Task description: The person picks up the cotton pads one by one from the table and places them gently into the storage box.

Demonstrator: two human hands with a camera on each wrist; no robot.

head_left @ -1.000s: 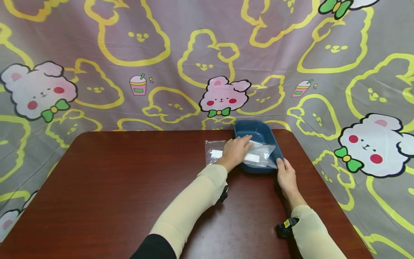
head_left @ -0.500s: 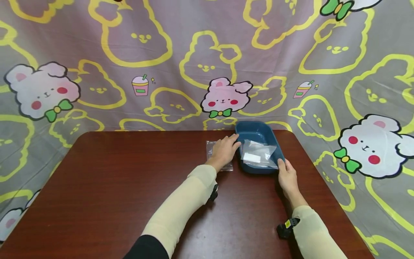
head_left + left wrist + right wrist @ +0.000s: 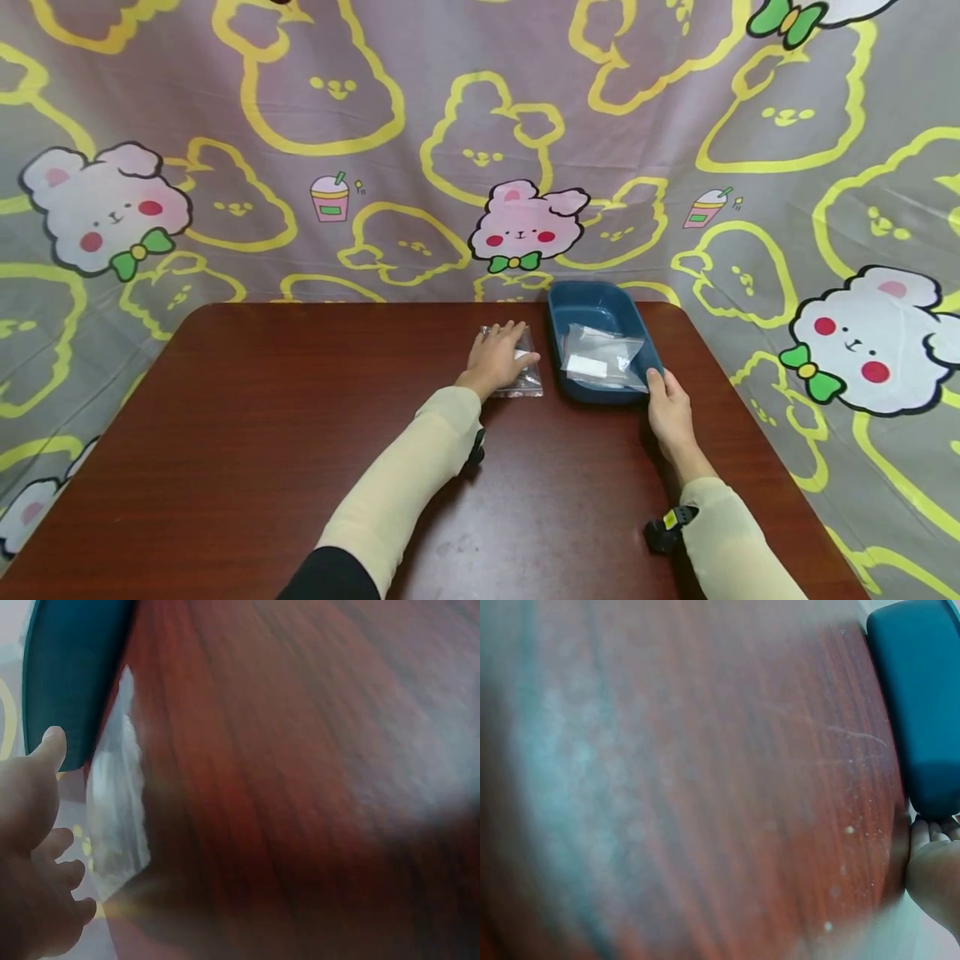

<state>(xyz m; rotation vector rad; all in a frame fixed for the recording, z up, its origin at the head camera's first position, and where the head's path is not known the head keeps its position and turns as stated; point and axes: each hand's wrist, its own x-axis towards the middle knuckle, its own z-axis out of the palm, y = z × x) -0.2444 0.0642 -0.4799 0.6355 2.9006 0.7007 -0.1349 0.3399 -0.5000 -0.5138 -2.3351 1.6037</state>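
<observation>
My left hand is over a clear plastic bag with a white label, lying flat left of a blue plastic bin. The left wrist view has the hand's thumb and fingers spread beside the bag, with a gap showing between them. At the bin's near right corner, my right hand grips the rim with the thumb on top. In the right wrist view, its fingers reach beneath the bin. Inside the bin rests another clear bag with a white label.
Everything stands on a dark red-brown wooden table. A cloth curtain printed with cartoon rabbits hangs close behind the bin and along the right side.
My left hand has let go of a clear bag, which now lies in the bin. It has moved left over the other bag on the table. The right hand stays on the rim.
</observation>
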